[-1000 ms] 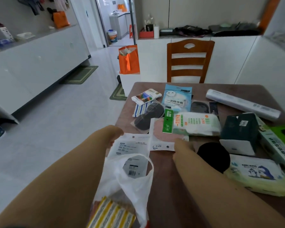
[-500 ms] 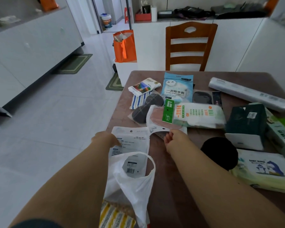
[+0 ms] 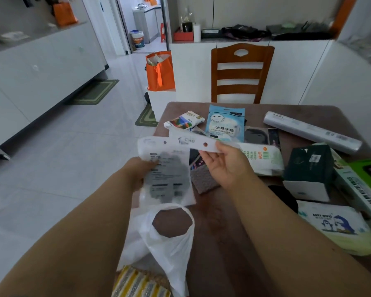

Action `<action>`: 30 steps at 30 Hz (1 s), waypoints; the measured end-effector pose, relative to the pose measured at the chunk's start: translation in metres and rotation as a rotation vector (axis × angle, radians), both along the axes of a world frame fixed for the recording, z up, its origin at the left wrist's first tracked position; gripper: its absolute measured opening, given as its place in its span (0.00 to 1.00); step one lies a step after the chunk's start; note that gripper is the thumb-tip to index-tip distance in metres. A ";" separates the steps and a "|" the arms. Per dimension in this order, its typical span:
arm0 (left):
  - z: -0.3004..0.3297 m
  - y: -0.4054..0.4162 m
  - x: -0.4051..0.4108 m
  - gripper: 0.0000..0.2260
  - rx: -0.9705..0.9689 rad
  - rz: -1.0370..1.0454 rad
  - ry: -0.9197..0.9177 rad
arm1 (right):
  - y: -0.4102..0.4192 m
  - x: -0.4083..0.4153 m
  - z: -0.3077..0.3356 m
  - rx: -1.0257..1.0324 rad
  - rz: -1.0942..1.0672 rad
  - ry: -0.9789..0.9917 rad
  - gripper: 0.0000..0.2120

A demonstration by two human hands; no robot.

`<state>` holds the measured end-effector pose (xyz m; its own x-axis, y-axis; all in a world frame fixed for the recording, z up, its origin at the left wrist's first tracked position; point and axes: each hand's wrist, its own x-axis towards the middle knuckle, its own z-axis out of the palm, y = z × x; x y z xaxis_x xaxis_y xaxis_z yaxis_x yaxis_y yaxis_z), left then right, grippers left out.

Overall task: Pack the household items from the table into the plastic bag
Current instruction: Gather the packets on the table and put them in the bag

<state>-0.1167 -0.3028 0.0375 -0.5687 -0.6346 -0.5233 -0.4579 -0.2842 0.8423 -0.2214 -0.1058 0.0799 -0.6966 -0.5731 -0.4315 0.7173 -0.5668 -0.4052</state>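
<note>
My left hand [image 3: 139, 171] grips a flat white packet [image 3: 167, 181] with printed text and grey contents, raised above the brown table [image 3: 219, 243]. My right hand [image 3: 225, 166] pinches the white header strip [image 3: 193, 142] of a clear packet, and a grey-pink scouring pad [image 3: 204, 179] hangs below it. The two packets overlap in the air. Just below them the white plastic bag [image 3: 169, 245] lies at the table's near left edge, one handle loop gaping. A yellow striped item [image 3: 137, 284] shows at the bag's bottom.
Further items lie on the table: a blue glove packet [image 3: 224, 123], a colourful pack [image 3: 184, 122], a film roll [image 3: 309, 131], a white pack [image 3: 264, 159], a dark green box [image 3: 309, 166], baby wipes [image 3: 334, 228]. A wooden chair [image 3: 241, 73] stands behind, an orange bag [image 3: 160, 71] to its left.
Both hands have risen from the table, each lifting its flat packet. The white printed packet no longer lies under the bag's handle, and the pad packet has come off the pile.
</note>
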 end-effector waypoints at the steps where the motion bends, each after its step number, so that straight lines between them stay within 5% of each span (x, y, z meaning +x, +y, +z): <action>1: 0.004 0.002 -0.001 0.12 0.067 0.016 0.055 | 0.002 0.002 0.000 0.016 0.029 0.025 0.07; 4: 0.003 0.016 -0.003 0.12 0.227 0.140 0.135 | 0.008 0.011 -0.008 0.208 0.172 0.151 0.12; 9: -0.009 0.044 -0.001 0.14 0.371 0.251 0.183 | 0.016 0.012 -0.042 0.965 0.467 0.475 0.19; 15: -0.016 0.056 -0.008 0.14 0.392 0.131 0.154 | 0.016 0.017 -0.048 0.806 0.551 0.307 0.05; 17: -0.013 0.051 -0.013 0.15 0.364 0.134 0.139 | 0.010 0.002 -0.046 0.962 0.456 0.394 0.03; 19: -0.005 0.042 -0.019 0.16 0.346 0.132 0.200 | 0.012 -0.026 -0.038 1.173 0.299 0.553 0.20; 21: 0.001 0.030 -0.027 0.16 0.360 0.130 0.243 | 0.019 -0.060 -0.027 1.271 0.214 0.695 0.21; 25: 0.003 0.025 -0.045 0.11 0.424 0.083 0.253 | 0.033 -0.125 -0.021 1.496 0.451 0.997 0.09; 30: -0.023 0.032 -0.065 0.17 0.519 0.028 0.216 | 0.034 -0.169 -0.042 1.665 0.783 1.186 0.23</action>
